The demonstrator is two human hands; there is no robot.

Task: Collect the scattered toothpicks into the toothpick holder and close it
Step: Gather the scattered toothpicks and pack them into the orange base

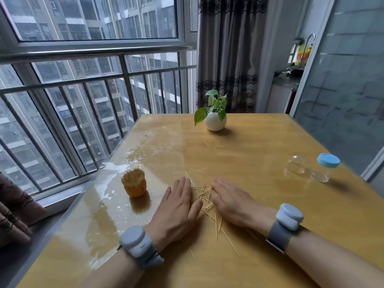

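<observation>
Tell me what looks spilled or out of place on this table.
Loose toothpicks lie scattered criss-cross on the table between the left hand and right hand, outside the toothpick holder, which stands uncovered to their left.

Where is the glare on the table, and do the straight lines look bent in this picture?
Head view: daylight lays pale glare on the left part of the table, around the toothpick holder; the railing and window frame bow from wide-angle distortion; soft shadows lie by the holder and the plant pot; the clear glass dome at right is faint against the wood.
</observation>
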